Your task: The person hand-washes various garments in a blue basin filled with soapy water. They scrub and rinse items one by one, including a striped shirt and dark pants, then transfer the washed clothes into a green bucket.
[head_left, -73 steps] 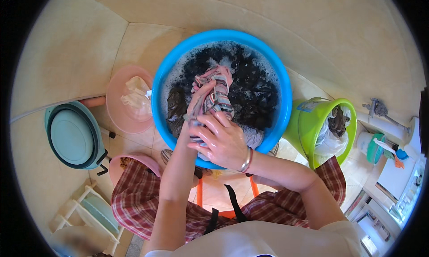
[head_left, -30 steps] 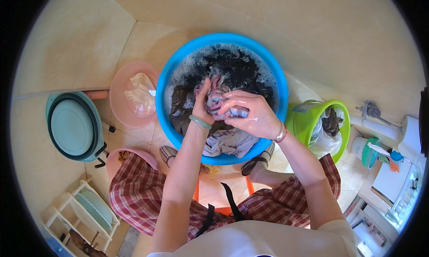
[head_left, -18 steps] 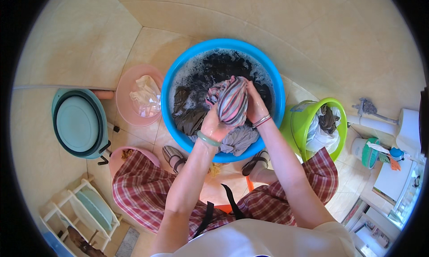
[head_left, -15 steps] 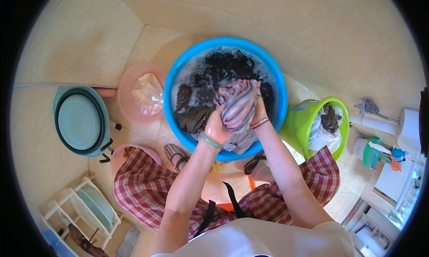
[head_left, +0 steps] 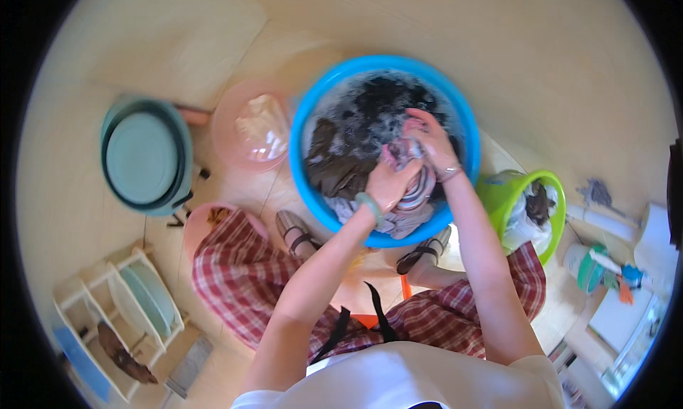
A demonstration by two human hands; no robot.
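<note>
Both my hands hold a wet pink, grey and white striped cloth (head_left: 420,187) over a big blue basin (head_left: 384,61). My left hand (head_left: 390,185), with a pale green bangle (head_left: 369,208) at the wrist, is closed on the cloth's near left side. Higher up and to the right, my right hand (head_left: 435,144) grips the cloth's far end. Foamy water in the basin surrounds a black cloth (head_left: 388,96), a grey-brown garment (head_left: 336,175) and a light grey cloth (head_left: 414,222). Some fingertips are hidden in the folds.
Right of the basin leans a green bucket (head_left: 492,202) holding a white bag and dark cloth. To the left are a pink basin (head_left: 229,128) with pale cloth, a teal tub (head_left: 142,158) and another pink basin (head_left: 196,232). A cream rack (head_left: 84,289) stands lower left.
The striped cloth was a raised, twisted bundle between my palms. Now it is lower and bunched, with my right hand turned over its far end. The whole view has shifted and tilted slightly.
</note>
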